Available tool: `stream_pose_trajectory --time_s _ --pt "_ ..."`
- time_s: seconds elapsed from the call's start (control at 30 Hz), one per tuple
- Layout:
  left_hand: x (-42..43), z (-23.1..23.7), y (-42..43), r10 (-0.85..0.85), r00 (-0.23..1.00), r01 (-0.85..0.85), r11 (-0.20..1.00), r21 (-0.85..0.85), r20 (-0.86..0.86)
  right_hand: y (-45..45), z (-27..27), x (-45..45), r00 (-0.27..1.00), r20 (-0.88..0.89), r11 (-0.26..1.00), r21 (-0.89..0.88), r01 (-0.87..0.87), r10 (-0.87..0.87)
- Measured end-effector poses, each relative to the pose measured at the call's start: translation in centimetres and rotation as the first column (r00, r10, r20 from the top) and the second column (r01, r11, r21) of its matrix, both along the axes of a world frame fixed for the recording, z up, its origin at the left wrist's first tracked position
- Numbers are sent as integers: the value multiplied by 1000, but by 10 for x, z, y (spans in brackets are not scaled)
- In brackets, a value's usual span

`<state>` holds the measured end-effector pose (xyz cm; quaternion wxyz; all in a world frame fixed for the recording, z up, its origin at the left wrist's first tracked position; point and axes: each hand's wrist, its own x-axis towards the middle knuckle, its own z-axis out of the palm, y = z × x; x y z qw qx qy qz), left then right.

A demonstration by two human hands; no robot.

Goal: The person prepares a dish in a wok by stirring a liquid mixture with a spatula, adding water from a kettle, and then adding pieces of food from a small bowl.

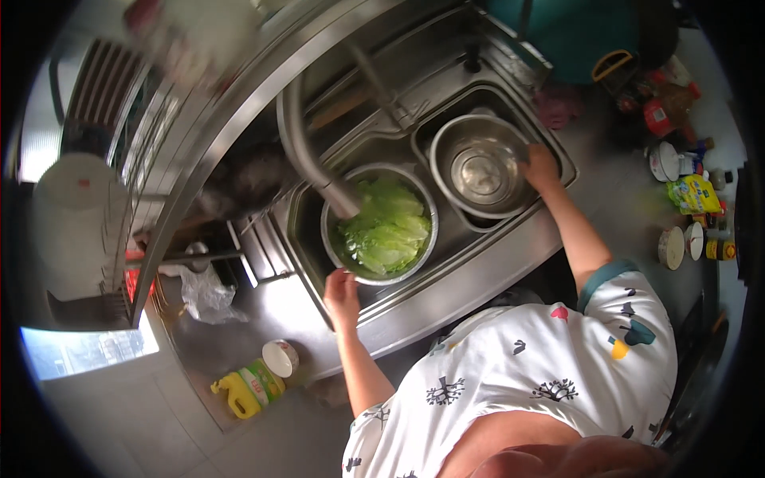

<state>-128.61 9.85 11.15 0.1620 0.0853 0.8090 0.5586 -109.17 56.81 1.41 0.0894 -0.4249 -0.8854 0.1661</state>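
Note:
A steel bowl (435, 239) with green lettuce leaves (388, 227) in it stands in the larger, left basin of a steel sink. The faucet spout (334, 194) hangs over the leaves. My left hand (342, 299) touches the near-left rim of that bowl, fingers bent; whether it grips the rim is hard to tell. Over the smaller right basin is a second steel bowl (481, 170), with a little clear liquid seemingly at its bottom. My right hand (541, 169) holds this bowl by its right rim, the fingertips partly hidden at the edge.
A steel shelf edge (206, 161) arches across the upper left, near the view. On the left counter lie a plastic bag (206, 293), a white bowl (280, 358) and a yellow jug (254, 388). Bottles, packets and small bowls (672, 248) line the right counter.

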Motion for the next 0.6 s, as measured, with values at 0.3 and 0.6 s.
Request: stream_pose_trajectory --time_s 0.3,0.6 --pt "-19 -79 -43 -95 993 107 973 -202 66 5 -25 35 982 -73 954 -260 149 -173" --pt "-74 -184 -41 242 970 -177 792 -584 35 -5 -22 32 945 -312 993 -79 82 -103"
